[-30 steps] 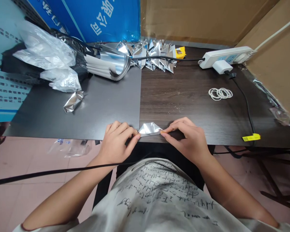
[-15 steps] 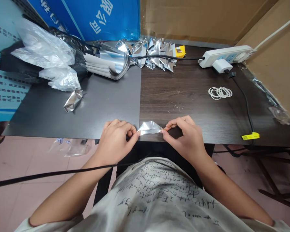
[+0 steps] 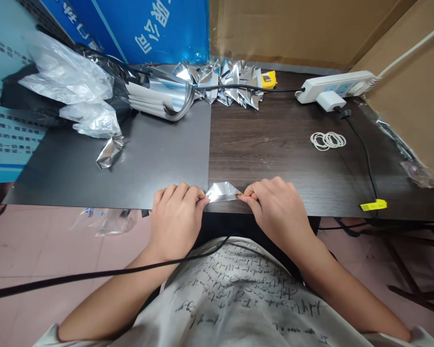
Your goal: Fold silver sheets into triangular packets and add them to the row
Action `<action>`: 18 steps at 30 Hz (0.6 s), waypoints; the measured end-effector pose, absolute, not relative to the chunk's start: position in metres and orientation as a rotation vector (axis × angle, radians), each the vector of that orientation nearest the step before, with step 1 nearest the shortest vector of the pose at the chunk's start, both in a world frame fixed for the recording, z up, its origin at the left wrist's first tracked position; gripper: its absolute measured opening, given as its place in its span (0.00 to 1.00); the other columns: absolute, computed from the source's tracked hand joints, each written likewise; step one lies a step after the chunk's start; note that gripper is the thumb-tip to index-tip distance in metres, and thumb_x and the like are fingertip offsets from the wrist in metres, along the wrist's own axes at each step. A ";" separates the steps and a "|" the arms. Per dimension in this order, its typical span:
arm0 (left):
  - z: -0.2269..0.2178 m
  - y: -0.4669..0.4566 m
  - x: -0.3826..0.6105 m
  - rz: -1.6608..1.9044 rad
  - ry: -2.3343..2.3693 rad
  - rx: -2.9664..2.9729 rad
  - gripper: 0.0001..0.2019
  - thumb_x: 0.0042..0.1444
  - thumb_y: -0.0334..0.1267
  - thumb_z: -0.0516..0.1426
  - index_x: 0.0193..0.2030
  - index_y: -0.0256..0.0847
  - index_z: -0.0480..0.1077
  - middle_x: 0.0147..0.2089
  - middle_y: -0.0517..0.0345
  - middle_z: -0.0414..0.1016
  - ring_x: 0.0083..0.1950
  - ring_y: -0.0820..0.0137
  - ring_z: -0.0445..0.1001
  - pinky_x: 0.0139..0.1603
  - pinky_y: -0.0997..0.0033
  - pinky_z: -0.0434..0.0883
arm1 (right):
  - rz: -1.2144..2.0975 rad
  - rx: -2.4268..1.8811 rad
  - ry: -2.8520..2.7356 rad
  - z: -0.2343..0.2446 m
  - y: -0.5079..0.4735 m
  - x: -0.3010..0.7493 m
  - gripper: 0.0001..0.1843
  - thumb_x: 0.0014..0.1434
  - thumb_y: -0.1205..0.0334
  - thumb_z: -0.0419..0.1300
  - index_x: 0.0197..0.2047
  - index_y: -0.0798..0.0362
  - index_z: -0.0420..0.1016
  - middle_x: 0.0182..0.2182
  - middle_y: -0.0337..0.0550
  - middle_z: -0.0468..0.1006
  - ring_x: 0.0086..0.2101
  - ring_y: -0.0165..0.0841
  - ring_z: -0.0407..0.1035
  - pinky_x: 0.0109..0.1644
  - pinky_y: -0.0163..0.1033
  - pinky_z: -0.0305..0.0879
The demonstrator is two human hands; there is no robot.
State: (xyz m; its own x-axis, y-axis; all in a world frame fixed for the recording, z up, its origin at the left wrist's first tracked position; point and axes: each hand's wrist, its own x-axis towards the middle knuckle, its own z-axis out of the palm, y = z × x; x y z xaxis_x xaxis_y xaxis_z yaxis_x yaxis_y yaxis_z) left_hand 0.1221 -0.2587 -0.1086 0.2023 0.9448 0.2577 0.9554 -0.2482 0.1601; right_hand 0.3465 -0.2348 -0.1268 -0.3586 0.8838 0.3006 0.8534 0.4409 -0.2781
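A small folded piece of silver foil [image 3: 223, 192] lies at the table's front edge, its top tapering to a blunt peak and a folded band along its lower side. My left hand [image 3: 178, 212] pinches its left end between thumb and forefinger. At the opposite end, my right hand [image 3: 279, 208] grips the foil's right corner the same way. Both hands are closed, and the fingertips partly hide the corners. Further left on the table sits a crumpled silver foil piece [image 3: 110, 152].
Behind are a stack of curled silver sheets [image 3: 150, 100], several folded foil pieces [image 3: 235, 82] and a yellow tape measure [image 3: 269, 81]. White rubber bands [image 3: 328, 140] and a power strip [image 3: 336, 86] are at right. Clear plastic bags [image 3: 72, 82] lie at left. A black cable [image 3: 94, 275] crosses my left forearm.
The fingers of both hands have curled in more tightly at the foil's ends, and the left wrist has turned. The foil stays in nearly the same place. The black cable has shifted lower.
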 end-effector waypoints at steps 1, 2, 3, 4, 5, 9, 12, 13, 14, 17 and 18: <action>-0.109 -0.260 0.124 -0.474 -1.897 -2.386 0.07 0.67 0.38 0.60 0.36 0.43 0.72 0.34 0.56 0.76 0.38 0.60 0.69 0.42 0.58 0.59 | 0.112 -1.471 -2.306 -0.126 -0.234 0.346 0.14 0.70 0.57 0.60 0.32 0.53 0.72 0.28 0.43 0.75 0.33 0.35 0.57 0.37 0.41 0.44; -0.110 -0.261 0.125 -0.475 -1.901 -2.368 0.07 0.67 0.38 0.60 0.36 0.42 0.72 0.34 0.56 0.76 0.38 0.60 0.69 0.42 0.58 0.59 | 0.131 -1.470 -2.313 -0.126 -0.233 0.346 0.15 0.70 0.57 0.59 0.32 0.53 0.72 0.28 0.43 0.75 0.33 0.35 0.56 0.37 0.41 0.44; -0.111 -0.261 0.126 -0.478 -1.915 -2.356 0.07 0.66 0.38 0.60 0.35 0.42 0.71 0.34 0.55 0.76 0.38 0.60 0.68 0.42 0.58 0.59 | 0.157 -1.466 -2.318 -0.127 -0.232 0.346 0.14 0.71 0.58 0.59 0.32 0.53 0.71 0.28 0.43 0.75 0.33 0.35 0.56 0.37 0.41 0.45; -0.112 -0.261 0.126 -0.484 -1.932 -2.350 0.07 0.66 0.38 0.61 0.35 0.42 0.71 0.34 0.55 0.76 0.38 0.60 0.67 0.42 0.59 0.58 | 0.183 -1.458 -2.322 -0.127 -0.232 0.346 0.14 0.71 0.59 0.58 0.32 0.54 0.70 0.29 0.44 0.75 0.33 0.35 0.56 0.37 0.40 0.45; -0.112 -0.260 0.126 -0.495 -1.951 -2.351 0.08 0.66 0.38 0.61 0.35 0.42 0.71 0.34 0.55 0.75 0.38 0.60 0.67 0.41 0.59 0.58 | 0.206 -1.449 -2.325 -0.128 -0.231 0.347 0.14 0.71 0.59 0.57 0.33 0.54 0.70 0.30 0.44 0.75 0.33 0.35 0.57 0.37 0.40 0.46; -0.115 -0.257 0.121 -0.551 -1.995 -2.421 0.09 0.67 0.37 0.59 0.34 0.42 0.69 0.34 0.56 0.74 0.37 0.62 0.65 0.40 0.61 0.57 | 0.294 -1.408 -2.312 -0.130 -0.231 0.349 0.11 0.71 0.62 0.56 0.34 0.54 0.68 0.33 0.45 0.75 0.35 0.35 0.59 0.39 0.40 0.50; -0.116 -0.254 0.118 -0.585 -1.966 -2.501 0.09 0.69 0.35 0.56 0.35 0.41 0.67 0.35 0.57 0.73 0.38 0.63 0.65 0.40 0.63 0.58 | 0.429 -1.354 -2.271 -0.130 -0.228 0.353 0.09 0.70 0.64 0.55 0.35 0.53 0.67 0.35 0.44 0.76 0.37 0.35 0.62 0.41 0.40 0.57; -0.116 -0.252 0.117 -0.621 -1.942 -2.532 0.09 0.70 0.34 0.55 0.36 0.41 0.66 0.35 0.57 0.72 0.38 0.64 0.65 0.40 0.63 0.59 | 0.485 -1.321 -2.242 -0.129 -0.226 0.355 0.08 0.69 0.65 0.54 0.35 0.52 0.66 0.35 0.43 0.76 0.37 0.34 0.65 0.42 0.40 0.60; -0.115 -0.249 0.116 -0.680 -1.914 -2.564 0.08 0.70 0.34 0.54 0.36 0.41 0.65 0.35 0.57 0.72 0.38 0.65 0.66 0.40 0.64 0.61 | 0.540 -1.281 -2.209 -0.128 -0.223 0.357 0.08 0.69 0.65 0.54 0.36 0.52 0.67 0.36 0.43 0.77 0.38 0.33 0.67 0.42 0.39 0.62; -0.108 -0.236 0.114 -0.968 -1.815 -2.632 0.07 0.70 0.31 0.53 0.38 0.41 0.63 0.35 0.60 0.73 0.37 0.69 0.70 0.39 0.69 0.65 | 0.700 -1.175 -2.095 -0.123 -0.211 0.363 0.06 0.69 0.62 0.55 0.38 0.52 0.68 0.35 0.42 0.80 0.36 0.30 0.74 0.39 0.36 0.67; -0.104 -0.230 0.114 -1.069 -1.784 -2.644 0.05 0.69 0.32 0.54 0.39 0.41 0.64 0.35 0.61 0.74 0.37 0.71 0.72 0.39 0.71 0.67 | 0.755 -1.156 -2.042 -0.120 -0.205 0.365 0.06 0.69 0.60 0.57 0.39 0.52 0.68 0.35 0.42 0.81 0.35 0.30 0.75 0.39 0.35 0.67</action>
